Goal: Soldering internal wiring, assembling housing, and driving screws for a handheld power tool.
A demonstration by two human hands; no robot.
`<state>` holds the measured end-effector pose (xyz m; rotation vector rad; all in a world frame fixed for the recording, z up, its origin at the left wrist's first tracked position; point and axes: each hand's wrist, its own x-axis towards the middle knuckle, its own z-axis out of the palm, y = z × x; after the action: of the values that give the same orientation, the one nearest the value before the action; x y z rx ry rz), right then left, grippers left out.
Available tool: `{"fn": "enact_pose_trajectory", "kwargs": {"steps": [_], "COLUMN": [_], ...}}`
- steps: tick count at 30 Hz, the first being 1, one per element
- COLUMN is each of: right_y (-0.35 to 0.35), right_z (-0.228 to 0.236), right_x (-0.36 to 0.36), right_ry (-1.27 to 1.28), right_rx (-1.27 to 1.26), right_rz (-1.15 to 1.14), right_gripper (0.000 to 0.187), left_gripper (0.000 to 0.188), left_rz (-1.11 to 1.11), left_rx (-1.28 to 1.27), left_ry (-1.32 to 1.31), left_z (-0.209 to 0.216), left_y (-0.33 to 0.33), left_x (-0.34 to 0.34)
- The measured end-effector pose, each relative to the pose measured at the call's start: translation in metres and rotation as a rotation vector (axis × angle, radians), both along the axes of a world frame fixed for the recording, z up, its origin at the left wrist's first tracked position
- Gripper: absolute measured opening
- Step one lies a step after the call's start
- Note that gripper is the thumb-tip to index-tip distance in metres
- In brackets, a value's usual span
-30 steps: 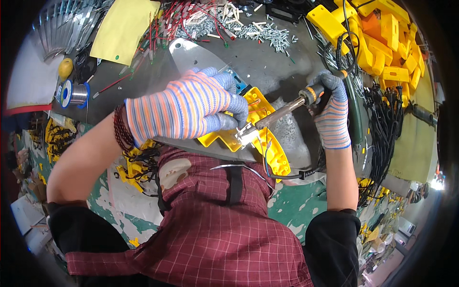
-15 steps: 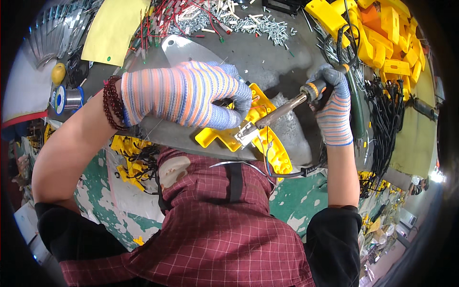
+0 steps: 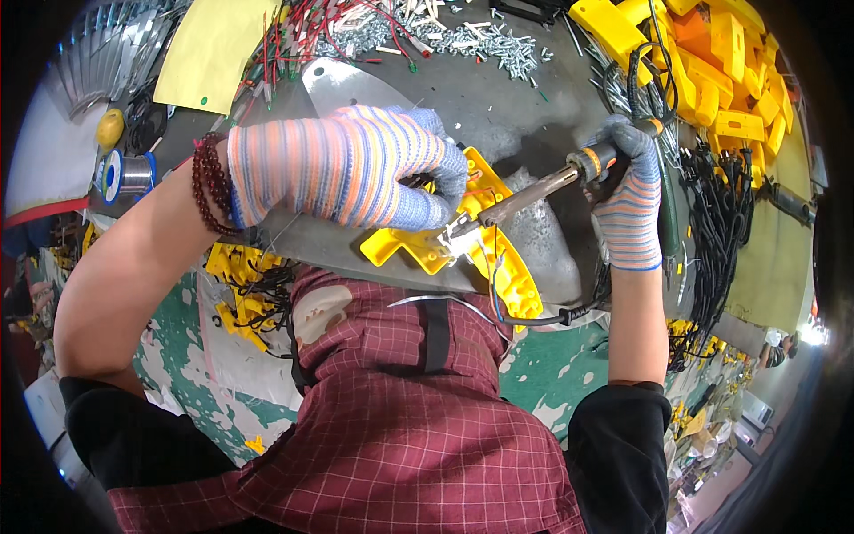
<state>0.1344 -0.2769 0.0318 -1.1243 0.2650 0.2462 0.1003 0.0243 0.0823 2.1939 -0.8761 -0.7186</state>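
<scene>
My right hand [image 3: 630, 200], in a striped knit glove, is closed round the handle of a soldering iron [image 3: 532, 195]. The iron points down to the left, its tip at a small white and silvery part [image 3: 455, 237] in an open yellow plastic housing [image 3: 518, 283]. My left hand [image 3: 347, 169], gloved alike, reaches over the housing's upper left. Its thumb and forefinger are bent into a pinch by the silvery part; what they hold is hidden. Thin wires and a black cable [image 3: 569, 315] run from the housing's lower side.
Screws [image 3: 503, 52] and red wires [image 3: 307, 31] lie at the back of the grey table. Yellow housings [image 3: 712, 67] are piled at the far right above black cables [image 3: 725, 231]. A solder spool [image 3: 132, 181] and a yellow sheet [image 3: 213, 53] are at left.
The soldering iron and my right hand have shifted slightly to the right, the tip a little farther up. My left hand stays pinched over the housing, barely moved.
</scene>
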Motion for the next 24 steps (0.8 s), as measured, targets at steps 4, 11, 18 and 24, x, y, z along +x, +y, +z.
{"fn": "enact_pose_trajectory", "kwargs": {"steps": [4,11,18,24], "right_y": [0.001,-0.002,-0.005,0.001], "right_z": [0.001,0.005,0.005,0.001], "right_x": [-0.003,-0.004,-0.004,-0.004], "right_ry": [0.001,0.02,0.021,0.019], "right_rx": [0.007,0.012,0.003,-0.028], "right_rz": [-0.012,-0.022,-0.044,0.049], "right_gripper": [0.016,0.018,0.018,0.017], "left_gripper": [0.022,0.024,0.025,0.025], "left_rz": [0.005,0.006,0.006,0.006], "left_rx": [0.011,0.041,0.055,0.054], "left_ry": [-0.02,-0.026,0.01,-0.04], "left_z": [0.0,0.002,0.001,0.0], "left_y": [-0.001,-0.003,-0.003,-0.002], "left_x": [-0.002,-0.003,-0.001,-0.002]}}
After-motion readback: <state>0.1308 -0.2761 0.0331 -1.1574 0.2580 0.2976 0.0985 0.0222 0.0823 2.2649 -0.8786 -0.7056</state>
